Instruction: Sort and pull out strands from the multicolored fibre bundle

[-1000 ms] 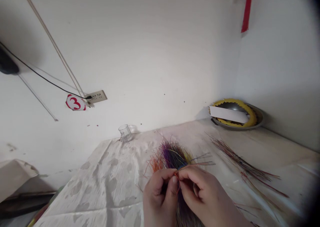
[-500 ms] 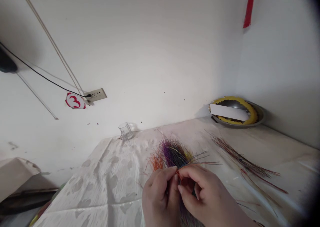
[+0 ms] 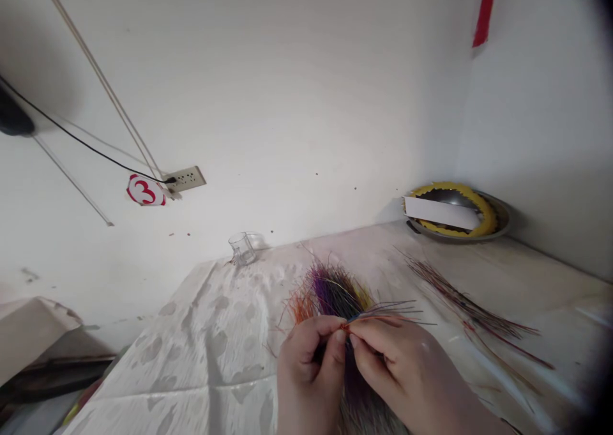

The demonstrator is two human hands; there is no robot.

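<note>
Plainly, a white wall (image 3: 287, 103) fills the upper and middle frame, marked with small dark specks and meeting another wall in a corner at the right. A black cord (image 3: 86, 144) slants across the upper left to a socket plate (image 3: 189, 178), beside which is a white sign (image 3: 146, 190) bearing a red 3. A red strip (image 3: 484, 13) hangs at the upper right.

Below, the table (image 3: 191, 358) has a pale, creased cover with grey leaf-like blotches on its left part. A clear glass mug (image 3: 242, 251) stands near the wall, left of centre. At the right rests a shallow, round metal basin (image 3: 504, 218), holding a yellow ring (image 3: 489, 214) with a jagged inner edge and a flat white card (image 3: 440, 213) across it.

At the lower centre, the left hand (image 3: 306, 361) and the right hand (image 3: 407, 358) meet, their fingers clamped on a small orange-red piece (image 3: 344, 328) between them. Thin, stiff strands (image 3: 393, 308) fan out to the right above the right hand. Behind and beneath the hands lies a bristly bundle (image 3: 330, 288) of orange, purple, dark and yellow strands. A looser brownish bunch (image 3: 462, 301) lies slantwise to the right.
</note>
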